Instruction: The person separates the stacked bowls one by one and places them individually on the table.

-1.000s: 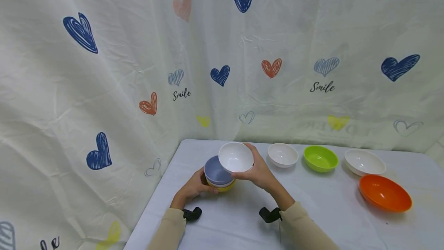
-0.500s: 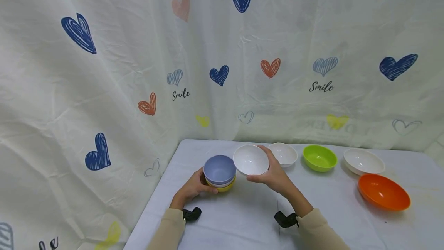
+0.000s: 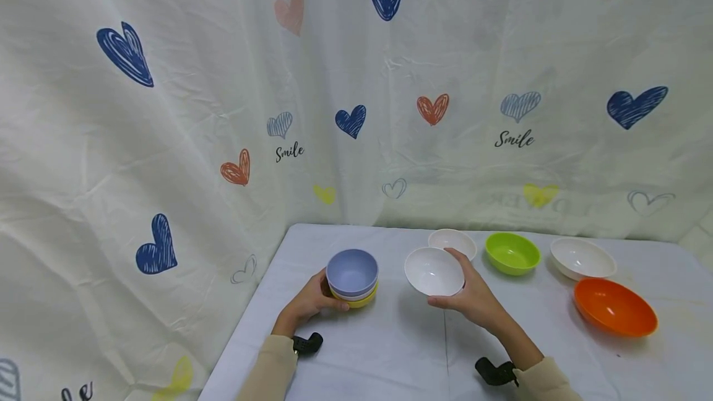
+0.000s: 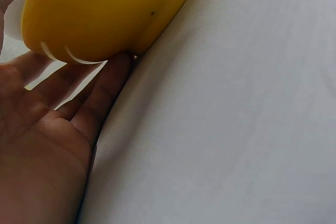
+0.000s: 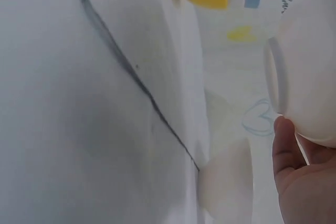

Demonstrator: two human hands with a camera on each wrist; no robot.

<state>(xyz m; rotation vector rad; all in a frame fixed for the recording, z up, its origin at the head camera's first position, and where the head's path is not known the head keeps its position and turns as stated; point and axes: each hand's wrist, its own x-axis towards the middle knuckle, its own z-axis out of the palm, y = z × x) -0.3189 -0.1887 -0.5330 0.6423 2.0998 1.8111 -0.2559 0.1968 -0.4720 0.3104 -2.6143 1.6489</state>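
Note:
My left hand (image 3: 309, 303) grips a stack of nested bowls at its left side. On top sits a blue bowl (image 3: 352, 271), with a white bowl's rim below it and a yellow bowl (image 4: 105, 14) at the bottom, standing on the table. In the left wrist view the fingers curl around the yellow bowl's side. My right hand (image 3: 470, 296) holds a white bowl (image 3: 433, 271) by its right side, thumb near and fingers at the far rim. That bowl (image 5: 310, 66) is off the table, its foot ring showing in the right wrist view.
Along the back of the white-covered table (image 3: 384, 351) stand another white bowl (image 3: 453, 240), a green bowl (image 3: 512, 254) and a wider white bowl (image 3: 582, 257). An orange bowl (image 3: 615, 307) lies in front at right. A curtain with hearts (image 3: 351, 121) hangs behind.
My right hand has carried the white bowl to the right and a little nearer, away from above the stack. The left hand and the stack have stayed in place.

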